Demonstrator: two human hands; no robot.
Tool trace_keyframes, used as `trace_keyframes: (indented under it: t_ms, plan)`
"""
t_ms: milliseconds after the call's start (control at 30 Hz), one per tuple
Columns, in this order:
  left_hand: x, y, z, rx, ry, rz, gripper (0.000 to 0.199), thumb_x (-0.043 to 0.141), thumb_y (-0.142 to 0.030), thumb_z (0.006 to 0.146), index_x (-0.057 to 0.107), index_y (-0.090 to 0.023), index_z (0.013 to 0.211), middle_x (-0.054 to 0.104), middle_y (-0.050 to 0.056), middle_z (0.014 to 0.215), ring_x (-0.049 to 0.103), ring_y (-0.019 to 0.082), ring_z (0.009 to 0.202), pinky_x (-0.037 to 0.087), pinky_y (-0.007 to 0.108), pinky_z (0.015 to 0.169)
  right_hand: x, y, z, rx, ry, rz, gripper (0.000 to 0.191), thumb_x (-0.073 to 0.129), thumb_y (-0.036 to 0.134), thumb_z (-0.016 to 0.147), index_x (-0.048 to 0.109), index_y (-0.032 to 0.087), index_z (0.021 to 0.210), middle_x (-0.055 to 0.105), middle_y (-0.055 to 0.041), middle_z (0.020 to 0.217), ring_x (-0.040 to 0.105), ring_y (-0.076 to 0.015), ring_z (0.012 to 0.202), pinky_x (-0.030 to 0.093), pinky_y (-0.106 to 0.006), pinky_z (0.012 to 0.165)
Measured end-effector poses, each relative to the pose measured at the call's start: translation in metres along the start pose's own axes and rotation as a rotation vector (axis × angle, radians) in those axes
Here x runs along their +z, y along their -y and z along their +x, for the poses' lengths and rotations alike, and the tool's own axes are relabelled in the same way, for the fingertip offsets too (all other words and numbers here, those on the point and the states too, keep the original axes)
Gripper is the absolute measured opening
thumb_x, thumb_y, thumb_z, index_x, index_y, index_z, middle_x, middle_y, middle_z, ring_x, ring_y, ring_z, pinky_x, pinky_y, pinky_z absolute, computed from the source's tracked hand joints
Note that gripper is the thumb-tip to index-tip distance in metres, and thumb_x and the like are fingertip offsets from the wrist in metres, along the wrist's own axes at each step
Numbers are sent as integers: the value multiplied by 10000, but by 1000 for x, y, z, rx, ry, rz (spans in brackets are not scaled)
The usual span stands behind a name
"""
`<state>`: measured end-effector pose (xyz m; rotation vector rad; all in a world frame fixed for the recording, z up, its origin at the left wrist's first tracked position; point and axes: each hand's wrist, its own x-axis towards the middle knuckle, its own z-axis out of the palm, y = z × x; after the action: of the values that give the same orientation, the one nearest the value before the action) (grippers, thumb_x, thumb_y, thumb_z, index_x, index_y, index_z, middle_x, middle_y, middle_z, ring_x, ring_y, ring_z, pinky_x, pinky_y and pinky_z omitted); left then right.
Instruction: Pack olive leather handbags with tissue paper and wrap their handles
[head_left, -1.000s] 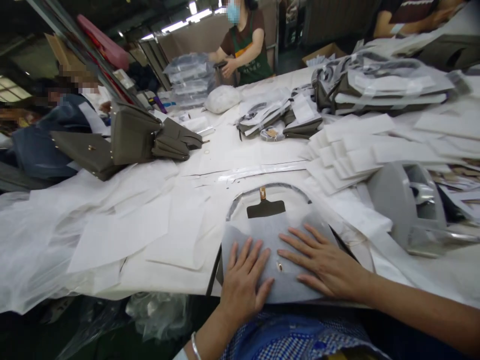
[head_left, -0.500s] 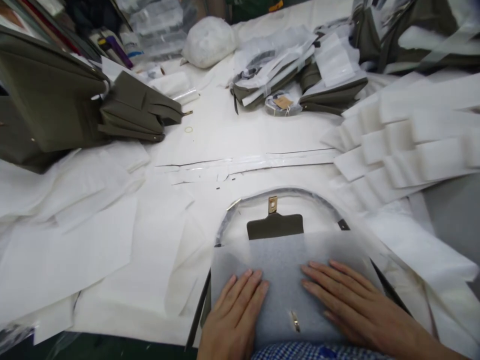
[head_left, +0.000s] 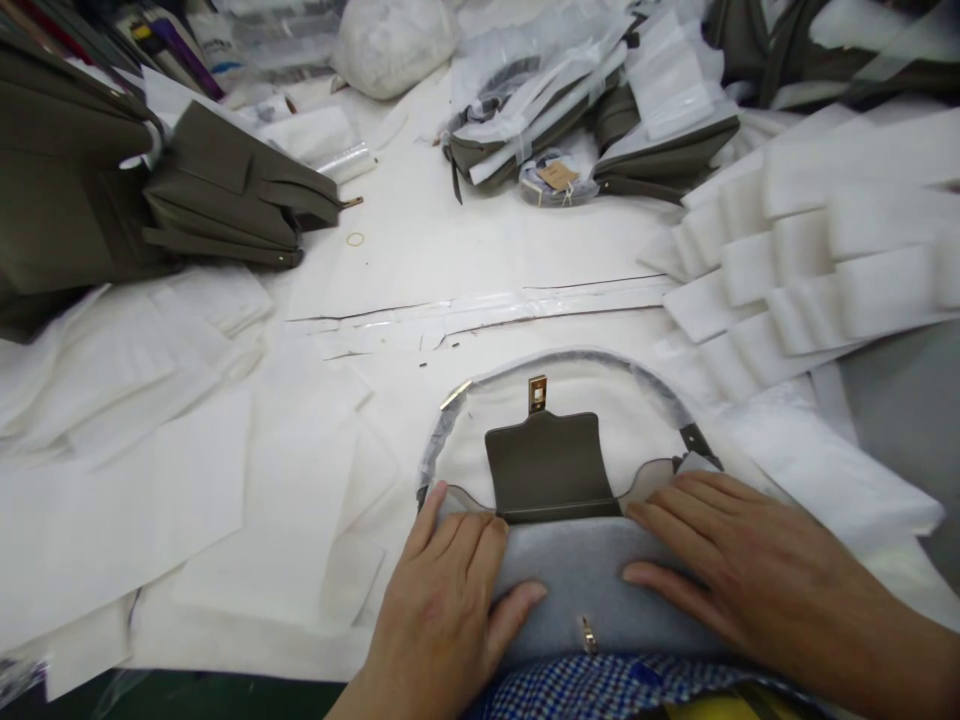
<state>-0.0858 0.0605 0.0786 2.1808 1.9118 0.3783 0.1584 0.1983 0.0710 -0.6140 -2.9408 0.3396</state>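
Observation:
A dark olive handbag (head_left: 555, 465) lies at the near edge of the table, its flap standing up with a gold clasp plate (head_left: 538, 392) at the tip. Its wrapped handle (head_left: 570, 358) arches beyond the flap. A translucent protective sheet (head_left: 566, 570) covers the front, bent over at the bag's top edge, and a small gold turn-lock (head_left: 589, 635) pokes through it. My left hand (head_left: 450, 580) curls its fingers over the sheet's left upper edge, thumb on the front. On the other side my right hand (head_left: 720, 560) bends over the same edge, thumb lower down. Both hands' fingertips are partly hidden.
Loose white sheets (head_left: 120, 530) spread over the left. Folded white foam pieces (head_left: 802, 250) pile up at the right. Olive bags (head_left: 217, 190) stand at the far left, and partly wrapped bags (head_left: 570, 130) lie at the back. A stuffed white plastic bag (head_left: 394, 45) sits behind.
My hands have gone from lying flat on the sheet to gripping its upper edge. The sheet's top has been folded down, uncovering more of the flap and the bag's upper corners.

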Motion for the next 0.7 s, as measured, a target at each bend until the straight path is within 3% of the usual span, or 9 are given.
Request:
trace_keyframes:
  t_ms: [133,200,300,400,467,567,633,700]
  plan:
    - [-2,3,5,11,66,-55,302,522,-472,933,602,-184,887,621,46,768,607,234,782,500,470,889,-3,-5,6,-26,54,79,352,450,488,976,615,209,839,630,-37,761,579,-205,692,417,-359,689]
    - [6,6,10,-14,108,0,321,460,-469,959,575,-202,823,601,45,723,585,242,729,513,436,743,6,-10,10,-36,77,74,382,425,505,982,599,210,813,616,-33,719,575,-208,664,406,-356,660]
    - [19,11,16,-20,138,112,334,388,-422,996,559,-206,805,583,35,673,569,234,663,493,407,669,23,-14,15,-9,98,32,405,392,507,995,590,209,805,596,-27,640,564,-209,598,378,-347,606]
    - [27,11,17,-19,127,173,361,389,-449,998,563,-197,808,569,29,649,571,229,647,485,390,653,33,-16,16,18,99,-13,411,395,532,987,594,208,829,583,-25,588,563,-215,558,350,-337,568]
    - [29,9,15,-31,90,177,370,408,-485,989,595,-175,916,592,31,691,584,224,669,494,388,670,36,-16,15,20,100,-34,401,417,555,973,591,213,855,586,-25,593,574,-220,563,344,-331,566]
    - [29,0,13,-36,-20,176,295,443,-386,998,592,-168,1130,673,81,992,629,237,905,501,431,852,39,-16,13,19,99,-76,376,439,567,960,572,222,888,583,-20,600,577,-224,564,338,-326,565]
    - [29,-6,10,50,-109,165,236,443,-261,1002,604,-189,1159,657,81,1157,608,231,1052,462,429,971,41,-15,11,11,84,-103,369,434,567,959,555,226,884,577,-18,593,576,-225,555,330,-322,557]
    - [30,-11,6,189,-155,117,253,431,-179,995,623,-191,1160,676,60,1127,621,189,1031,471,350,971,43,-15,10,0,57,-129,364,430,562,960,540,227,869,573,-18,583,576,-225,544,320,-317,546]
